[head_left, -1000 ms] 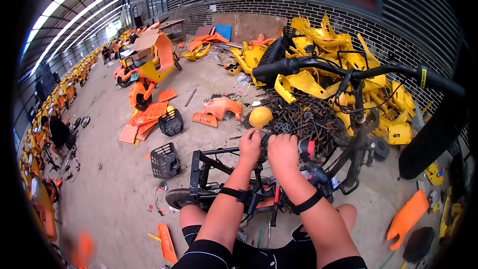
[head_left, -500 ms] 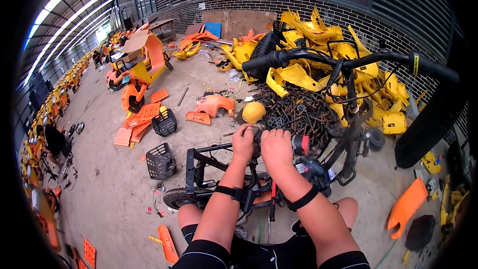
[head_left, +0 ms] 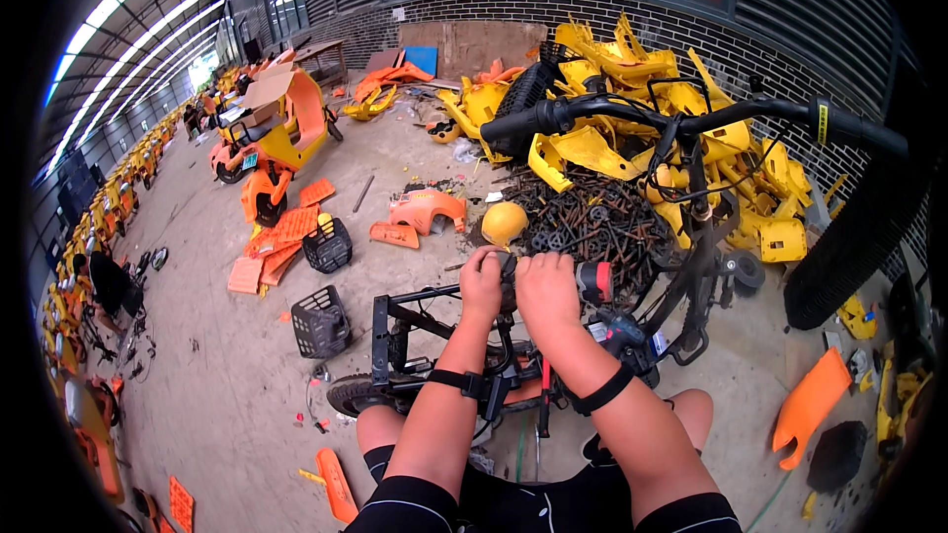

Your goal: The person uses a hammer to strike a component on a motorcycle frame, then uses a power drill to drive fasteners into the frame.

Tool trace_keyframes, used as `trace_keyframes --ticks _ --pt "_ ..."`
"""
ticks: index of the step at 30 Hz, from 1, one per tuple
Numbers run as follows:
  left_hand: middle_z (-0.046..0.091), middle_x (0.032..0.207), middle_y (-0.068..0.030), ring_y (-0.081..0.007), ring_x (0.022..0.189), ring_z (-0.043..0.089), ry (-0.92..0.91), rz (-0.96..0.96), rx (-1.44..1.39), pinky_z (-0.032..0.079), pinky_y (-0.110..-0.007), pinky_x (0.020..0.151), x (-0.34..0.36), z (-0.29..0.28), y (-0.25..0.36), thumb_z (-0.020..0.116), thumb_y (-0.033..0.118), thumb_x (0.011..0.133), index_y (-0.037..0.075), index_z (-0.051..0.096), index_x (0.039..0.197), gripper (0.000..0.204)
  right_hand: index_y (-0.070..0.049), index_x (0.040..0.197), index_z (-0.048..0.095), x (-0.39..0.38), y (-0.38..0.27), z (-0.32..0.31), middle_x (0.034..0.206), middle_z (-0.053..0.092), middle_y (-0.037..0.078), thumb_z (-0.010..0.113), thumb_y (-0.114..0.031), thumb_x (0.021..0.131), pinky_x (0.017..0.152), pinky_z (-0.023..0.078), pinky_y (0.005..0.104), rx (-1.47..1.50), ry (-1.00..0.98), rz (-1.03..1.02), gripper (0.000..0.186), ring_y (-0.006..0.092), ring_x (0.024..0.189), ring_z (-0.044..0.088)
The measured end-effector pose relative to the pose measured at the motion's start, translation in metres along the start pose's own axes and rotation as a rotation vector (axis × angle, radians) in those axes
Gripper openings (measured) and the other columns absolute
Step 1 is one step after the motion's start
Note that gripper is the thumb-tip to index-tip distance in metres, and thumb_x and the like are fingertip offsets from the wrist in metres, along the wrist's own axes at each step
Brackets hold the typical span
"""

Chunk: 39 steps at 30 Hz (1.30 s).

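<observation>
At the upper middle of a black bike frame, my left hand and my right hand are side by side, fingers closed over a black part that they mostly hide. A red and black cylindrical piece sits just right of my right hand. Below it, a dark blue and black power tool rests on the bike. A red-handled tool stands near my right forearm. The black handlebar arches above, to the right of my hands.
Yellow plastic panels and rusty metal parts are piled beyond the bike. A yellow helmet, black baskets and orange panels lie around it. An orange-yellow scooter stands back left; a person works beside the scooter row at left.
The whole view shifted slightly between a second and half a second ago, with the scene moving up and left. Both my hands stay on the black part.
</observation>
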<state>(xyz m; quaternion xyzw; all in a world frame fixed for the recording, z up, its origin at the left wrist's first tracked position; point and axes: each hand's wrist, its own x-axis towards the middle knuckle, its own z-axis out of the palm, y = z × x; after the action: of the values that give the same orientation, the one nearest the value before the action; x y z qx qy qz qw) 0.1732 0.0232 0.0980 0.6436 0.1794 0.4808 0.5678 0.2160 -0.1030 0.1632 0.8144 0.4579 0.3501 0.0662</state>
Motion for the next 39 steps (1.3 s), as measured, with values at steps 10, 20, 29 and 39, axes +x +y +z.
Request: trace_keyframes --ticks 10,20,29,39 --pt "0.068 0.089 -0.0076 -0.0136 0.083 0.06 0.025 0.045 0.06 0.049 -0.03 0.079 -0.001 0.001 0.0 0.052 0.018 0.099 -0.003 0.069 0.103 0.027 -0.012 0.093 0.063 -0.001 0.004 -0.003 0.089 0.066 0.006 0.057 -0.018 0.092 0.085 0.043 0.0397 0.029 -0.021 -0.012 0.009 0.0231 0.088 0.061" --pt "0.067 0.088 -0.0058 -0.0126 0.079 0.056 0.052 0.05 -0.009 0.048 -0.031 0.076 -0.001 0.0 -0.004 0.051 0.018 0.1 -0.002 0.069 0.105 0.028 -0.013 0.094 0.064 0.003 -0.003 -0.001 0.089 0.066 0.005 0.055 -0.02 0.094 0.085 0.043 0.0398 -0.021 -0.016 -0.02 0.012 0.0223 0.088 0.06" --pt "0.069 0.091 -0.0085 -0.0143 0.086 0.059 0.081 0.076 0.035 0.049 -0.031 0.08 0.001 -0.005 -0.011 0.051 0.019 0.101 -0.003 0.069 0.106 0.029 -0.013 0.094 0.065 0.006 -0.006 -0.001 0.089 0.067 0.006 0.055 -0.019 0.094 0.085 0.043 0.0412 -0.01 -0.01 -0.037 0.012 0.0227 0.089 0.062" --pt "0.073 0.11 -0.0189 -0.0234 0.104 0.068 0.064 -0.146 0.167 0.052 -0.037 0.094 -0.014 -0.028 -0.005 0.06 0.042 0.104 -0.002 0.065 0.125 0.049 -0.014 0.092 0.066 0.028 -0.005 0.003 0.09 0.068 0.005 0.055 -0.021 0.095 0.09 0.042 0.0411 -0.031 0.064 -0.24 0.013 0.0228 0.093 0.064"
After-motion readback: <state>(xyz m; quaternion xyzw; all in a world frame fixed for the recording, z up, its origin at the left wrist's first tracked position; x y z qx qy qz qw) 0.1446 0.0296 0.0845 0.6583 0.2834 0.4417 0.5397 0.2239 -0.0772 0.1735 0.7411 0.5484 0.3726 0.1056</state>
